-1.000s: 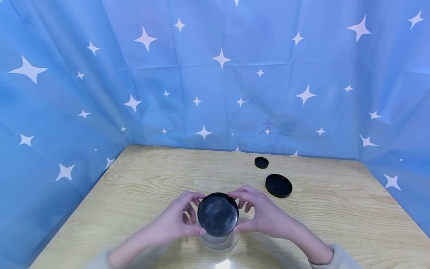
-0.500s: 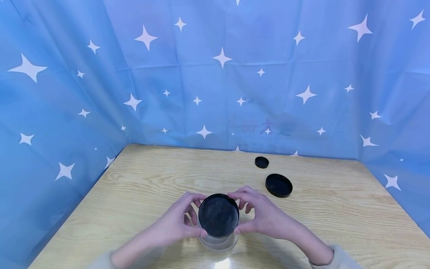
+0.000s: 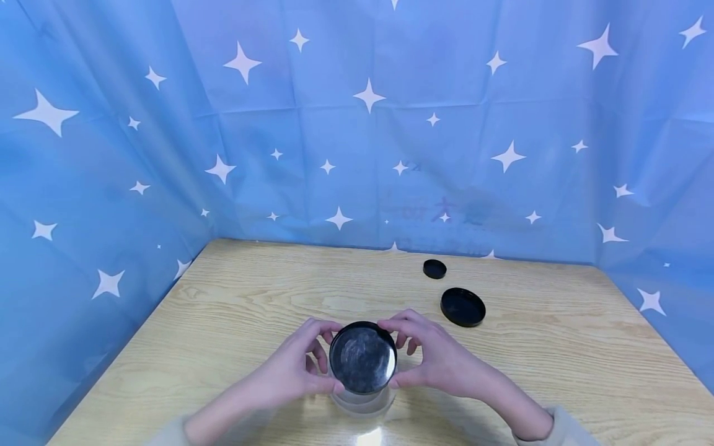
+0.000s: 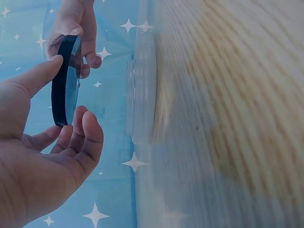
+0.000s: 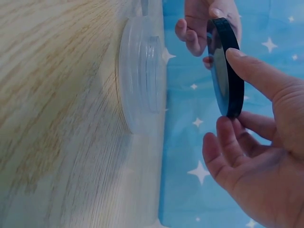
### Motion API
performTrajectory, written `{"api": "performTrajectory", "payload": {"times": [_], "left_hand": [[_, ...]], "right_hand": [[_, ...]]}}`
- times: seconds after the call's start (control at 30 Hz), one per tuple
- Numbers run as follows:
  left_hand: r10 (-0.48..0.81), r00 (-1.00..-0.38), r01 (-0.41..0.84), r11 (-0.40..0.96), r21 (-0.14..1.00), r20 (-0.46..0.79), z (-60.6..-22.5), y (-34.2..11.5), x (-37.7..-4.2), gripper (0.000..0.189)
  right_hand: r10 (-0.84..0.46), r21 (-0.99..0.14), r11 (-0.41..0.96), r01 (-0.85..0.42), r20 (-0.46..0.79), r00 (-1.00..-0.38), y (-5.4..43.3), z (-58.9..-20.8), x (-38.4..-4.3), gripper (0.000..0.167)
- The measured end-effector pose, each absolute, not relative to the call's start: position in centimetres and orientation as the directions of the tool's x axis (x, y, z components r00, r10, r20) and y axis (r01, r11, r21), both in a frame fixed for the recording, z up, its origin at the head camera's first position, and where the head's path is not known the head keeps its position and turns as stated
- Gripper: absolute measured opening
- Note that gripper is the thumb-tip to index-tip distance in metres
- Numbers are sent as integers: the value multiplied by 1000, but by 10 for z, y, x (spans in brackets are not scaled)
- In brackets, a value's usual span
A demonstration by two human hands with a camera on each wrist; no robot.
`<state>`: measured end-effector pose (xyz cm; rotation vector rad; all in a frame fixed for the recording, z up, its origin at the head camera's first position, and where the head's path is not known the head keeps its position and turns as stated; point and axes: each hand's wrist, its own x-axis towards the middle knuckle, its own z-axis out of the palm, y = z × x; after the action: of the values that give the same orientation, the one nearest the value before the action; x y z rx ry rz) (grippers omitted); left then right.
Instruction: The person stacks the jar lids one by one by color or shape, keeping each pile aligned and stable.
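Note:
Both hands hold a round black lid (image 3: 362,358) between them, pinched at its rim from opposite sides. My left hand (image 3: 292,362) has its thumb on the near edge and index finger on the far edge; my right hand (image 3: 435,356) mirrors it on the other side. The remaining fingers are loosely curled. Below the lid a shallow clear jar (image 4: 143,90) with a raised, narrower neck stands on the table. A visible gap separates lid and jar in both wrist views. From the head view, the lid hides most of the jar.
A larger black lid (image 3: 463,307) and a smaller black lid (image 3: 434,269) lie on the wooden table (image 3: 268,291), beyond my right hand. A blue curtain with white stars (image 3: 334,124) closes off the back and sides.
Over the last second the lid and both hands shift only very slightly, still above the jar. A bright reflection now shows at the lid's right edge.

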<state>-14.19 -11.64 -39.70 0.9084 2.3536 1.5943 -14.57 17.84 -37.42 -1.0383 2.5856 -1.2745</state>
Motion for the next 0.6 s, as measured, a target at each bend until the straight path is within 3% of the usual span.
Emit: {"api": "performTrajectory", "payload": {"times": [0.6], "left_hand": [[568,-803,374,247,894,179,-396,-116,-137,78]], "right_hand": [[-607,-723,437,-535,202,-769,179,-375,-141,76]]}}
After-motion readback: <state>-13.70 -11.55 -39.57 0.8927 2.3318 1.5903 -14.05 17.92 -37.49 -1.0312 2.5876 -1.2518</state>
